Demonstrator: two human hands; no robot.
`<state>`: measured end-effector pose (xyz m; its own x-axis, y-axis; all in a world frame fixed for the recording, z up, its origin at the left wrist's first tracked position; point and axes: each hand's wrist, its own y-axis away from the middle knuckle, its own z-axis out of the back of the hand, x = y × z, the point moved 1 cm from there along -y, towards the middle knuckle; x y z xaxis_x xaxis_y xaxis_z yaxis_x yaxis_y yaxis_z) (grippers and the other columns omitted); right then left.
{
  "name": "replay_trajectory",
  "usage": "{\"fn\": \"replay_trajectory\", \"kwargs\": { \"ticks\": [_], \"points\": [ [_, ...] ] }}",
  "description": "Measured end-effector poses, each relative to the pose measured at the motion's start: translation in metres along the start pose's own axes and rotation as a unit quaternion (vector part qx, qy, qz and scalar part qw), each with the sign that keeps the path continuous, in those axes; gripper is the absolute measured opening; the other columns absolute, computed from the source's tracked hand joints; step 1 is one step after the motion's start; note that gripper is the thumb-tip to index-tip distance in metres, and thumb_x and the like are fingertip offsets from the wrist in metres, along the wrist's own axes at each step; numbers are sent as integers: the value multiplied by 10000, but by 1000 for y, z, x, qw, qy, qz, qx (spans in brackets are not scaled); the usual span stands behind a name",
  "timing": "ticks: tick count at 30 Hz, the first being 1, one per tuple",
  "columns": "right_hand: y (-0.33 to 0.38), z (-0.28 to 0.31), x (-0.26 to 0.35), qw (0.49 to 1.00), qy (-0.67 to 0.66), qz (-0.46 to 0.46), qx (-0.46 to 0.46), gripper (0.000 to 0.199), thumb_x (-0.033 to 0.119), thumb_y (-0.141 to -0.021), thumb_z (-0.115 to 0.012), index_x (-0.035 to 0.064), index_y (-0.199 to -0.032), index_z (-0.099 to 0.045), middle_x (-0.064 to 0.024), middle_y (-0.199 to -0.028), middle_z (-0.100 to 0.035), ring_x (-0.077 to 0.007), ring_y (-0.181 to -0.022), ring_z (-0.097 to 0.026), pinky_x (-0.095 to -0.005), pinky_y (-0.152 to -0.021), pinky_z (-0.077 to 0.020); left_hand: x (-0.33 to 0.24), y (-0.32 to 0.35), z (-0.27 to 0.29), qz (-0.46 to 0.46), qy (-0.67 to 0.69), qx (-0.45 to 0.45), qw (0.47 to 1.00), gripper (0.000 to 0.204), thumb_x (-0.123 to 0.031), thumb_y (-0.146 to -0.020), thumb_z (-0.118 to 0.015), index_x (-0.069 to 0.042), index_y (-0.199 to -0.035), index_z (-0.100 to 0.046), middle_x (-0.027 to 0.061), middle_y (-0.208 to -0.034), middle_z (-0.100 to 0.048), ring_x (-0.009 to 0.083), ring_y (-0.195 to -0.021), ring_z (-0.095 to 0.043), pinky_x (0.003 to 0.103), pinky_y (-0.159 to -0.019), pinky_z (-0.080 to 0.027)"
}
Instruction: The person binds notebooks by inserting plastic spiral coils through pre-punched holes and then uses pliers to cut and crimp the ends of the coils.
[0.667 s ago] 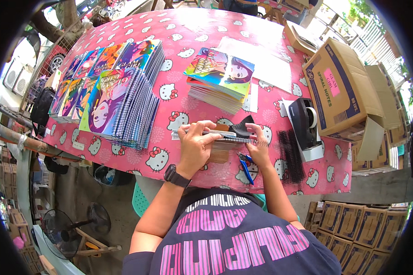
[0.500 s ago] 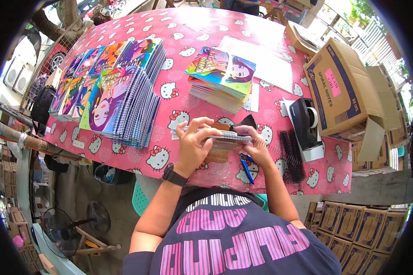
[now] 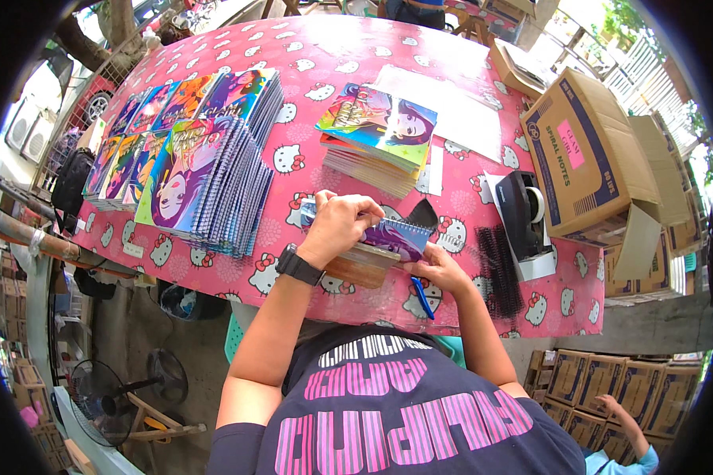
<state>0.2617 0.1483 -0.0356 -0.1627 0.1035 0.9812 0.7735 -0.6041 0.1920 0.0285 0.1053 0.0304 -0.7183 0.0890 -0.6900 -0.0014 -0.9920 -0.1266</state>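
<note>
In the head view, a spiral notebook (image 3: pixel 400 236) with a purple cover is tilted at the centre of the frame. The left hand (image 3: pixel 342 226) bends over it, thumb and forefinger pinching its coiled edge; the right hand (image 3: pixel 442 269) touches its right end, but whether those partly hidden fingers pinch, I cannot tell. A wooden block (image 3: pixel 356 269) sits just below, blue-handled pliers (image 3: pixel 422 298) lower right, black coils (image 3: pixel 499 273) right of centre.

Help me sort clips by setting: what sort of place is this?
Probably a small, partly open-air notebook-binding workshop. Stacks of spiral-bound notebooks stand on a pink table, loose black binding coils lie toward the right, and cardboard boxes are piled at lower right.
</note>
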Motion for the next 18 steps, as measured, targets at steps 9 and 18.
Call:
{"fn": "replay_trajectory", "kwargs": {
  "ticks": [9,18],
  "points": [
    [-1,-15,-5,994,-24,22,-107,304,224,-944,-584,23,-1170,-609,4,-987,-637,-76,-884,-536,-249,-822,-449,-8,22,-9,-127,-100,-142,977,141,-156,-765,-712,-168,-906,-712,-28,-899,-697,142,-917,-616,457,-991,-249],
    [37,8,-24,888,452,-5,-81,339,105,-763,-645,47,-1089,-573,-172,-1097,-547,-357,-1064,-502,-428,-918,-425,-9,28,-11,-81,-114,-100,985,260,-160,-746,-737,-159,-999,-674,17,-1054,-685,192,-1130,-572,532,-1051,-247]
  ]
}}
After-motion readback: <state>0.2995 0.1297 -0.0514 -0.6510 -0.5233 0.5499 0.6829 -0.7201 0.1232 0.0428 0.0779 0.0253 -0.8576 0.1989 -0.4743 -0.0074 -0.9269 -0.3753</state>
